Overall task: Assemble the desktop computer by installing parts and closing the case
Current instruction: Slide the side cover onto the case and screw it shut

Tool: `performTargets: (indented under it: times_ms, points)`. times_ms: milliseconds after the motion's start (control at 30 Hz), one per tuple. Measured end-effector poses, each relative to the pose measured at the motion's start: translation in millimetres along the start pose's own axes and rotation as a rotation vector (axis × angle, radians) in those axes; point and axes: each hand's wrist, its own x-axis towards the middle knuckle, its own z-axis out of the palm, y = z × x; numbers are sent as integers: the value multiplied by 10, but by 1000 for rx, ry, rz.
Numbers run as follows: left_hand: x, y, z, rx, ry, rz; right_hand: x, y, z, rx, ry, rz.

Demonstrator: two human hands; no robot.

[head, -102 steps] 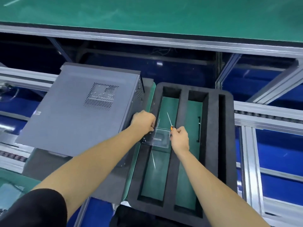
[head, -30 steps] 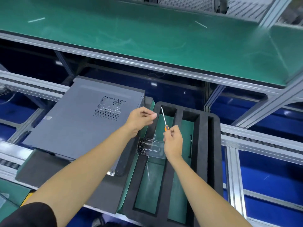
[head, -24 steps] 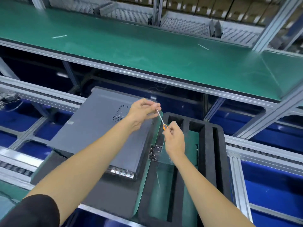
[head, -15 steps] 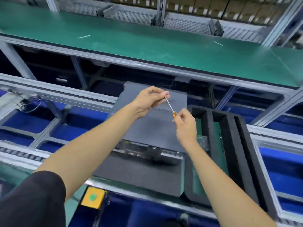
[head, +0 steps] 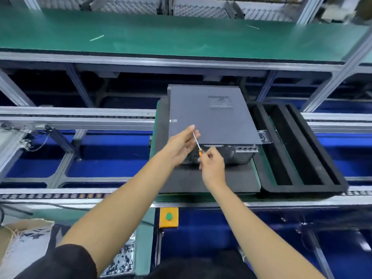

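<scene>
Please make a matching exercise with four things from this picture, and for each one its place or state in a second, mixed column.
Things:
1. grey metal computer case
2. thin orange-handled screwdriver
3. black foam tray
4. yellow box with green button

Places:
A. below the conveyor rail
B. held in the right hand
C. right of the case
D. lying flat on a dark mat

Pairs: 1-D, 2-B, 3-C, 4-A

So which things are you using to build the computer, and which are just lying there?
For the job:
computer case
screwdriver, pinched in the right hand
left hand at its tip
clear screw box

Just lying about:
black foam tray
yellow button box
cardboard box
</scene>
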Motion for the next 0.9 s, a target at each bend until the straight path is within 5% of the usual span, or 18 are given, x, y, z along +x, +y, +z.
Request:
performTargets:
  times_ms: [300, 900]
  points:
    - [-75, -648, -333, -49, 133, -55, -467, 535, 162, -35, 71, 164]
    - [198, -542, -282, 78, 175, -39, -300, 401, 297, -137, 118, 220]
